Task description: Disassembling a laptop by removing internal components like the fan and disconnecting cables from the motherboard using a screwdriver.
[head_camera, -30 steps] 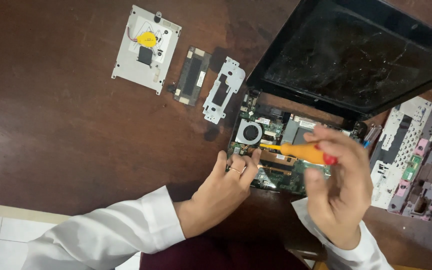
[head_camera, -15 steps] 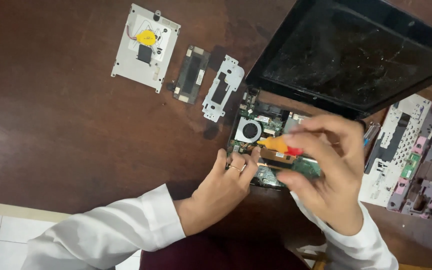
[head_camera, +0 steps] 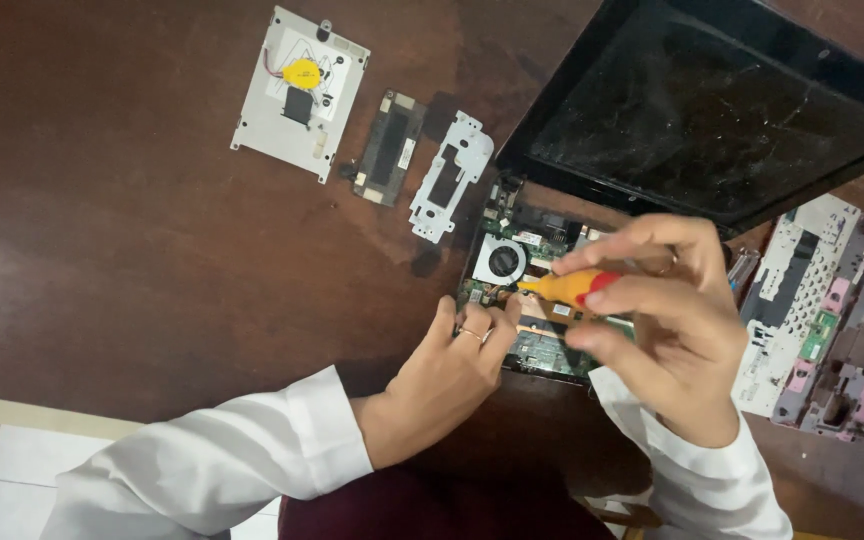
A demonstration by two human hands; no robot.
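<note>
Across the dark wooden table point(head_camera: 132, 230) lies a dismantled laptop, its black screen panel point(head_camera: 722, 110) tipped up at the far right — the biggest piece in view. Right of the hands sits the grey plastic chassis shell point(head_camera: 822, 320) with pink and green parts. At the far left rest a silver metal cover plate point(head_camera: 297, 95) carrying a yellow coin cell, then a small dark circuit card point(head_camera: 390, 148), then a white metal bracket point(head_camera: 449, 175), each lying apart from the next. Just before the screen lies the green motherboard point(head_camera: 542, 345) with its round cooling fan point(head_camera: 501, 262). The left hand point(head_camera: 442, 385) presses down on the board's near-left edge, fingers curled and close together. The right hand point(head_camera: 667, 320) pinches a yellow-and-red screwdriver point(head_camera: 567, 287) between thumb and fingers, held nearly level over the board with its tip by the fan. My judgement: a slip of the tip could gouge the board or nick the fan blades — the grip sits far back on the handle.
</note>
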